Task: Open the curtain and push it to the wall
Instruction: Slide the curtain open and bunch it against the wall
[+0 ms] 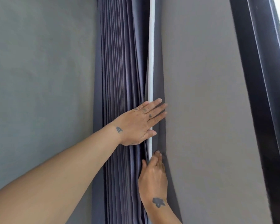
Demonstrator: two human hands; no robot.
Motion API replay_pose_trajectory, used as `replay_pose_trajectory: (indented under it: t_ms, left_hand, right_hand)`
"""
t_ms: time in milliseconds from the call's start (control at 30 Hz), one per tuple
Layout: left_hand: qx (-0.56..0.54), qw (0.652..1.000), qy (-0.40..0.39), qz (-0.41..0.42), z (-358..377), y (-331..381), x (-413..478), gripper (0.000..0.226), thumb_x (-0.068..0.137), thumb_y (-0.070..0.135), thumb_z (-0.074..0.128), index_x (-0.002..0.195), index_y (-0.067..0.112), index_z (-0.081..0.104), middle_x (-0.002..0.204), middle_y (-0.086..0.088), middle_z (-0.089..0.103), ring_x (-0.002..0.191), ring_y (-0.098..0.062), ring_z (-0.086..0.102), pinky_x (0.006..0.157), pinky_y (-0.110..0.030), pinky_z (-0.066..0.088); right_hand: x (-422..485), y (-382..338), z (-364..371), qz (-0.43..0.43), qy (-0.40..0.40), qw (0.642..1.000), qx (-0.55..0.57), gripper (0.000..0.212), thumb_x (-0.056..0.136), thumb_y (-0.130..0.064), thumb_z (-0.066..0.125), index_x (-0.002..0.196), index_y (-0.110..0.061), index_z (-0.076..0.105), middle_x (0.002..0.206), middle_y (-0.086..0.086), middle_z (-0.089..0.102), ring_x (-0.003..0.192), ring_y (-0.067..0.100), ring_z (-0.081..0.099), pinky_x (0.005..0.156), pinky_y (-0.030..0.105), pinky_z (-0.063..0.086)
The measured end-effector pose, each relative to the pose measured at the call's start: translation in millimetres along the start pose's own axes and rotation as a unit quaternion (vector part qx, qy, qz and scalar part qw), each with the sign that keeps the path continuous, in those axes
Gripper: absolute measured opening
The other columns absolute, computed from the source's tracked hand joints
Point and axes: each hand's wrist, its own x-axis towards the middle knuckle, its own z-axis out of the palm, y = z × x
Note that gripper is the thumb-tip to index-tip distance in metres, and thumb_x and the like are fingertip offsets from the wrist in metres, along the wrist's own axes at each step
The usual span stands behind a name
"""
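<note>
Curtain fabric hangs bunched in tight vertical pleats against the grey wall, beside a white wand. Our left hand lies flat with fingers spread, pressing the folds and crossing the wand; our right hand curls loosely around the wand lower down, not fully clamped. We judge the cloth soft, light and yielding, best gathered by the outer pleats or the stiff wand.

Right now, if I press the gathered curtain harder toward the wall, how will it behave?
Probably floppy: the curtain hangs in many tight pleats and dents under the left hand. It may spring back out, since both hands hold it. The white rod looks stiff and should move as one piece.
</note>
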Motion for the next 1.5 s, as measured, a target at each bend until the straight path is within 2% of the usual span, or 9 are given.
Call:
replay_pose_trajectory:
  t_ms: [133,200,267,333,533,900,1233,1333,1500]
  left_hand:
    - [0.004,1.0,-0.008,0.0,-4,1,-1,0.061,0.1,0.044,0.014,0.137,0.017,-0.026,0.143,0.0,-0.035,0.13,-0.017,-0.038,0.11,-0.03,-0.022]
    - [0.005,1.0,-0.01,0.001,-7,2,-2,0.061,0.1,0.044,0.014,0.137,0.017,-0.026,0.143,0.0,-0.035,0.13,-0.017,-0.038,0.11,-0.03,-0.022]
    - [0.004,1.0,-0.013,0.006,-12,3,-3,0.06,0.1,0.043,0.014,0.137,0.016,-0.025,0.143,0.0,-0.034,0.13,-0.016,-0.037,0.11,-0.03,-0.021]
    - [-0.001,1.0,-0.023,0.007,-13,1,-4,0.059,0.101,0.043,0.015,0.136,0.016,-0.024,0.144,0.001,-0.033,0.13,-0.015,-0.037,0.11,-0.029,-0.021]
    - [-0.029,0.998,-0.052,-0.01,-9,-1,-3,0.062,0.101,0.04,0.017,0.147,0.009,-0.011,0.155,-0.005,-0.021,0.13,-0.012,-0.033,0.112,-0.028,-0.018]
    - [-0.075,0.994,-0.048,-0.059,16,-7,-13,0.062,0.101,0.039,0.018,0.147,0.007,-0.01,0.139,0.001,-0.036,0.13,-0.011,-0.035,0.114,-0.031,-0.015]
    - [-0.098,0.993,-0.022,-0.07,-30,19,-26,0.063,0.101,0.039,0.02,0.148,0.005,-0.006,0.156,-0.007,-0.019,0.13,-0.011,-0.032,0.112,-0.03,-0.016]
    - [-0.086,0.993,-0.032,-0.069,-45,24,-30,0.063,0.101,0.04,0.019,0.148,0.006,-0.005,0.157,-0.007,-0.018,0.132,-0.012,-0.031,0.112,-0.03,-0.016]
    - [-0.152,0.983,-0.032,-0.094,-65,34,-38,0.063,0.101,0.041,0.021,0.148,0.009,-0.005,0.157,-0.002,-0.018,0.135,-0.01,-0.029,0.113,-0.03,-0.016]
  right_hand:
    - [-2,1,1,0.006,0.009,1.0,-0.013,0.072,0.099,-0.039,0.008,0.103,0.018,0.052,0.096,0.034,0.064,0.081,0.039,0.067,0.054,0.044,0.058]
    - [-4,3,-2,0.012,0.005,1.0,-0.026,0.056,0.098,-0.033,0.03,0.103,0.018,0.051,0.095,0.035,0.064,0.081,0.04,0.067,0.054,0.044,0.058]
    - [-6,3,-5,0.012,0.006,0.999,-0.042,0.044,0.081,-0.015,0.068,0.102,0.02,0.053,0.094,0.036,0.064,0.079,0.042,0.067,0.052,0.046,0.057]
    - [-5,2,-5,0.012,-0.017,0.999,-0.041,0.056,0.057,-0.003,0.084,0.099,0.022,0.055,0.091,0.037,0.064,0.077,0.043,0.067,0.05,0.047,0.057]
    - [1,3,12,-0.004,-0.006,0.999,-0.04,0.058,0.048,0.007,0.086,0.095,0.023,0.056,0.086,0.037,0.065,0.073,0.042,0.067,0.045,0.045,0.056]
    - [1,-6,40,-0.021,-0.014,1.0,-0.012,0.055,0.049,0.008,0.086,0.093,0.022,0.057,0.087,0.036,0.065,0.072,0.042,0.068,0.042,0.043,0.055]
    - [-24,-12,-14,-0.008,-0.012,1.0,0.024,0.047,0.06,0.005,0.082,0.095,0.022,0.055,0.09,0.039,0.063,0.071,0.043,0.067,0.039,0.046,0.054]
    - [-35,-15,-32,-0.003,-0.022,1.0,0.018,0.053,0.062,0.002,0.081,0.103,0.022,0.053,0.099,0.039,0.061,0.083,0.043,0.065,0.047,0.047,0.056]
    - [-60,-17,-56,-0.038,-0.039,0.997,0.052,0.068,0.076,-0.001,0.072,0.13,0.012,0.034,0.128,0.032,0.047,0.112,0.038,0.053,0.079,0.046,0.053]
